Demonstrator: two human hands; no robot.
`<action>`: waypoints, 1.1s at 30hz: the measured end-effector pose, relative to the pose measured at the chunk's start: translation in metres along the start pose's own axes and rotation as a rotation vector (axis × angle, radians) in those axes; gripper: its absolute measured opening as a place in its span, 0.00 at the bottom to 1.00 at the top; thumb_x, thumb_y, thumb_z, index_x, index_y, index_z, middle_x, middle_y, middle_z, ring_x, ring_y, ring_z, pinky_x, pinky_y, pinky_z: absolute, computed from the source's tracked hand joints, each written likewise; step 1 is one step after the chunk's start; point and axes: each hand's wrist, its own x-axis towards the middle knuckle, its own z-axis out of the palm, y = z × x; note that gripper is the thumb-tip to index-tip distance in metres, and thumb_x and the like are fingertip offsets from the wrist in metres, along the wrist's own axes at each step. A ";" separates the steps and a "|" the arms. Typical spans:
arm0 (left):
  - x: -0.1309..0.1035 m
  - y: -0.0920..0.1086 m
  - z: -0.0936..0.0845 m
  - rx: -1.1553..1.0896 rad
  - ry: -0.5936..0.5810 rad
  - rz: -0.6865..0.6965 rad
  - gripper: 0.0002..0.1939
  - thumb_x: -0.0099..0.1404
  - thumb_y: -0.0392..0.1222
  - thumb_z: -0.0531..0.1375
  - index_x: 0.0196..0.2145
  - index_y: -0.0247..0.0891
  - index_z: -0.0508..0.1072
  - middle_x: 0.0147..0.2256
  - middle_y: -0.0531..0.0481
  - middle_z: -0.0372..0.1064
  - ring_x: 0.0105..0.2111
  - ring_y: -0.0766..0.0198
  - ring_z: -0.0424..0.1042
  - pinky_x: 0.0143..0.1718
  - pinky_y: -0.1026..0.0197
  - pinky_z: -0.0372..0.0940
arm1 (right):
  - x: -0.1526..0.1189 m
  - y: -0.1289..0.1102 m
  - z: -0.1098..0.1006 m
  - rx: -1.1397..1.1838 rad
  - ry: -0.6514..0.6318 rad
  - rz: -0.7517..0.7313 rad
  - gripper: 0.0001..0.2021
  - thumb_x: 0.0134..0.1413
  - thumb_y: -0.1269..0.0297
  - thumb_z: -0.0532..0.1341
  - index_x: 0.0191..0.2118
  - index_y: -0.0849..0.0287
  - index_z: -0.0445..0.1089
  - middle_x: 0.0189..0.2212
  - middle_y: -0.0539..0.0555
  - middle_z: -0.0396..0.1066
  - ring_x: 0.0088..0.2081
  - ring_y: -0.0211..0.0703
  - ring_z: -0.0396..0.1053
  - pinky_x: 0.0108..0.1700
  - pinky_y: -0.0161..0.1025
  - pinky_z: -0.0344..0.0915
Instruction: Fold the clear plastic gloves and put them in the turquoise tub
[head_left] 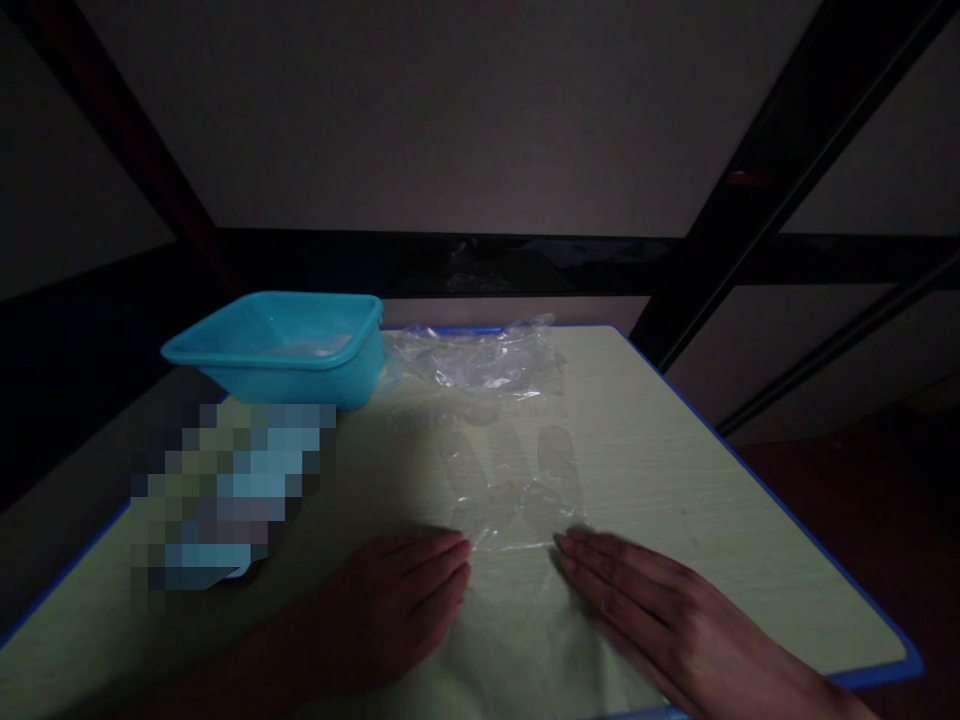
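Note:
A clear disposable plastic glove lies on the table in front of me, its finger shapes pointing away. My left hand is at its left edge, fingers close together and tips on the plastic. Opposite it, my right hand grips the right edge the same way, fingers stretched forward and pressed together. A straight crease in the plastic runs between the two sets of fingertips. Both thumbs are hidden, and the sheer plastic nearer to me is hard to make out.
Behind the glove lies a crumpled clear plastic bag. A turquoise basin stands at the back left, with something pale inside. A blurred-out object lies before it. The pale table has a blue edge; a wall rises behind.

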 end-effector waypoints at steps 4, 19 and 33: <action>0.001 0.000 -0.001 -0.020 -0.013 -0.009 0.12 0.67 0.31 0.49 0.38 0.33 0.72 0.36 0.46 0.76 0.38 0.63 0.74 0.40 0.62 0.70 | 0.001 0.003 -0.001 0.016 -0.004 -0.030 0.19 0.62 0.72 0.47 0.58 0.65 0.59 0.51 0.56 0.68 0.50 0.43 0.67 0.50 0.38 0.69; 0.007 -0.003 -0.003 -0.378 -0.046 -0.156 0.11 0.66 0.30 0.49 0.36 0.33 0.70 0.33 0.45 0.73 0.33 0.64 0.70 0.36 0.63 0.68 | 0.003 0.011 -0.002 0.144 -0.055 -0.071 0.19 0.62 0.73 0.47 0.57 0.65 0.60 0.51 0.56 0.68 0.51 0.42 0.66 0.54 0.39 0.65; 0.007 -0.013 0.005 -0.691 0.005 -0.545 0.11 0.61 0.32 0.53 0.31 0.35 0.76 0.29 0.49 0.76 0.30 0.66 0.74 0.31 0.67 0.67 | 0.022 0.031 -0.011 0.800 -0.121 0.380 0.13 0.63 0.64 0.48 0.39 0.57 0.70 0.31 0.51 0.72 0.34 0.39 0.70 0.35 0.36 0.67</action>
